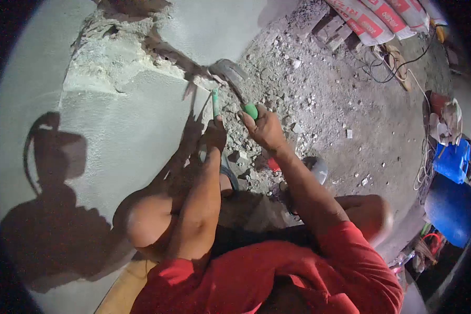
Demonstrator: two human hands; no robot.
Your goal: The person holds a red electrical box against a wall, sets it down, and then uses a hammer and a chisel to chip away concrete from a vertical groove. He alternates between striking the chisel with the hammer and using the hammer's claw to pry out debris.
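My left hand [213, 135] is closed around a green chisel [215, 102], which points up at the broken edge of the plastered wall [125, 120]. Just to the right, my right hand [267, 130] grips a hammer [251, 110] by its handle, whose green end shows above my fist. The grey hammer head [228, 70] is smeared and sits close to the chisel's tip, beside the wall's chipped corner. Rough exposed masonry [110, 57] runs along the upper part of the wall, where plaster has come off.
Broken rubble [277, 78] covers the floor below the wall and around my feet. Red and white sacks [371, 21] are stacked at the upper right. A dark cable [397, 70] and pale cord lie near them. Blue containers [450, 209] stand at the far right.
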